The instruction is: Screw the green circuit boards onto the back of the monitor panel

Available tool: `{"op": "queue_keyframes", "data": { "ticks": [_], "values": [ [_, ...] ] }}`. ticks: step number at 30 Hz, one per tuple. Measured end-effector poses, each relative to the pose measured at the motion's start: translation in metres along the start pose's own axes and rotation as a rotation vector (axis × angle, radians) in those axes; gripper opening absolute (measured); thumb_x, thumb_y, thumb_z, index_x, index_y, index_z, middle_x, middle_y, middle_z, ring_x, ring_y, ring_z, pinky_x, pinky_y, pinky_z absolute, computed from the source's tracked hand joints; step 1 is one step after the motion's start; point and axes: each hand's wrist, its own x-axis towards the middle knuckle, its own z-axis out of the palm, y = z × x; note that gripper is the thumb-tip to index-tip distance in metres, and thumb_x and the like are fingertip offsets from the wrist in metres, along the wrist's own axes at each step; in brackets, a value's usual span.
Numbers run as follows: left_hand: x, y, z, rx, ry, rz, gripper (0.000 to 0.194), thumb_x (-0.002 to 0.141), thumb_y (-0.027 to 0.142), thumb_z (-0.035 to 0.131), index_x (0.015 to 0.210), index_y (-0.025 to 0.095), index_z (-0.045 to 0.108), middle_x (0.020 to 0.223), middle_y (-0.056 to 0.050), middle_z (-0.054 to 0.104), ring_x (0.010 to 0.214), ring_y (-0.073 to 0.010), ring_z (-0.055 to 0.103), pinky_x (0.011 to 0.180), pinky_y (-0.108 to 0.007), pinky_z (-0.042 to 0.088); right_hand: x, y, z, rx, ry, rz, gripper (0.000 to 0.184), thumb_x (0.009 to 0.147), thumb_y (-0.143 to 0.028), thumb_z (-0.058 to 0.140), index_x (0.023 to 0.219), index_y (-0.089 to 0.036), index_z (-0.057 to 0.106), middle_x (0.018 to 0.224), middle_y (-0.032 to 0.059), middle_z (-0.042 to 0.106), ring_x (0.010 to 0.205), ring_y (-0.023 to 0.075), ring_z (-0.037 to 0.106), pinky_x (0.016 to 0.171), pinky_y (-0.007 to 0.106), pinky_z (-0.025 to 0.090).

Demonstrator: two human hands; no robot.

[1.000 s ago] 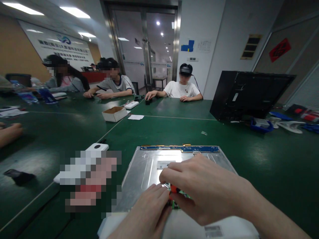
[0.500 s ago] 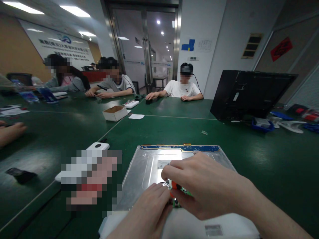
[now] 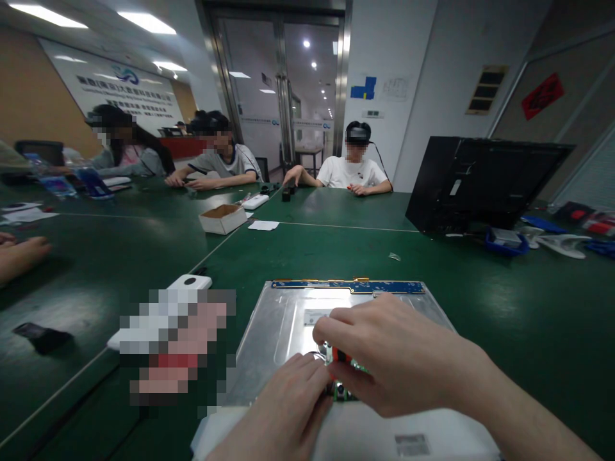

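Note:
In front of me lies a metal-backed display panel (image 3: pixel 283 314) with a blue circuit strip (image 3: pixel 384 286) along its far edge. My right hand (image 3: pixel 379 352) is closed around the orange-and-black handle of a screwdriver (image 3: pixel 340 354), held over a small green circuit board (image 3: pixel 343 392) at the panel's near side. The screwdriver's tip is hidden. My left hand (image 3: pixel 298 390) rests low beside it, fingers together, their tips against the board area; what they hold, if anything, is hidden. Nearest me is a white casing (image 3: pixel 365 435) with a grey label.
Left of the panel lies a white device (image 3: pixel 192 282) beside a blurred-out pinkish item (image 3: pixel 206 326). Farther off are a small open box (image 3: pixel 221 221), a black object (image 3: pixel 43 336) and a black monitor (image 3: pixel 480 182). Several people sit round the green table (image 3: pixel 519 307).
My right hand has shifted very slightly at the screwdriver; my left hand stays put. Across the table, a person's hand has lifted off a small black object.

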Motion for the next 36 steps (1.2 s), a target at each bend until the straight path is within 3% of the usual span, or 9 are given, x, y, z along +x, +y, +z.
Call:
{"op": "queue_keyframes", "data": {
  "ticks": [14, 27, 33, 36],
  "values": [
    [-0.003, 0.001, -0.001, 0.008, 0.019, -0.003, 0.023, 0.088, 0.011, 0.048, 0.107, 0.022, 0.055, 0.105, -0.007, 0.067, 0.094, -0.0257, 0.063, 0.088, -0.042, 0.051, -0.003, 0.003, -0.003, 0.003, 0.024, 0.008, 0.009, 0.090, -0.020, 0.056, 0.099, -0.021, 0.054, 0.088, -0.0004, 0.069, 0.068, 0.0143, 0.056, 0.053, 0.029, 0.024],
    [-0.001, 0.006, -0.006, 0.002, -0.061, -0.081, 0.017, 0.088, 0.011, 0.047, 0.100, 0.022, 0.052, 0.100, -0.006, 0.063, 0.090, -0.0247, 0.059, 0.083, -0.040, 0.048, -0.014, 0.008, -0.015, -0.027, 0.120, 0.111, 0.011, 0.089, -0.020, 0.061, 0.099, -0.021, 0.057, 0.088, -0.0013, 0.071, 0.067, 0.0137, 0.060, 0.054, 0.028, 0.025],
    [-0.002, 0.005, -0.010, 0.007, -0.057, -0.158, 0.017, 0.085, 0.019, 0.058, 0.101, 0.022, 0.055, 0.095, -0.005, 0.062, 0.084, -0.0244, 0.058, 0.075, -0.037, 0.048, -0.027, 0.027, -0.026, -0.027, 0.233, 0.177, 0.013, 0.091, -0.022, 0.063, 0.103, -0.023, 0.056, 0.086, -0.0030, 0.070, 0.068, 0.0132, 0.062, 0.058, 0.026, 0.033],
    [-0.004, 0.002, -0.016, 0.005, -0.011, -0.179, 0.015, 0.093, 0.025, 0.053, 0.108, 0.022, 0.055, 0.095, -0.006, 0.063, 0.083, -0.0239, 0.059, 0.072, -0.035, 0.048, -0.035, 0.043, -0.032, -0.043, 0.300, 0.216, 0.014, 0.091, -0.025, 0.065, 0.101, -0.024, 0.056, 0.084, -0.0037, 0.069, 0.068, 0.0129, 0.061, 0.059, 0.025, 0.034]
  ]
}}
